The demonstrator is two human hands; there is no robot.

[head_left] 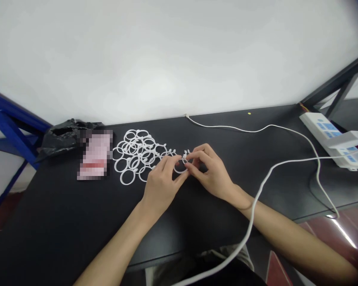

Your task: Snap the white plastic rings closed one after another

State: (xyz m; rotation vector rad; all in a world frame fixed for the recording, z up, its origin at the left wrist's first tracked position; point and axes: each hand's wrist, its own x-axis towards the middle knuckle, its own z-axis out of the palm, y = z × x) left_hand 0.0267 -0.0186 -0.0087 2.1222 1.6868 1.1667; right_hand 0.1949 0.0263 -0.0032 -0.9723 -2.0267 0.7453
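Note:
Between my hands is a white plastic ring [180, 171] with small knobs at its top, like a curtain ring. My left hand [164, 176] pinches its left side with thumb and forefinger. On the other side, my right hand [209, 169] grips the ring near its knobbed end, fingertips closed. Part of the ring is hidden behind the fingers. Just left of my left hand lies a loose heap of several similar white rings [127, 176], overlapping on the black table [77, 222].
Left of the heap are a blurred pink packet [97, 153] and a crumpled black plastic bag [64, 135]. A white cable [265, 174] crosses over my right forearm toward a white power strip [331, 137] at right. Behind stands a pale wall [167, 59].

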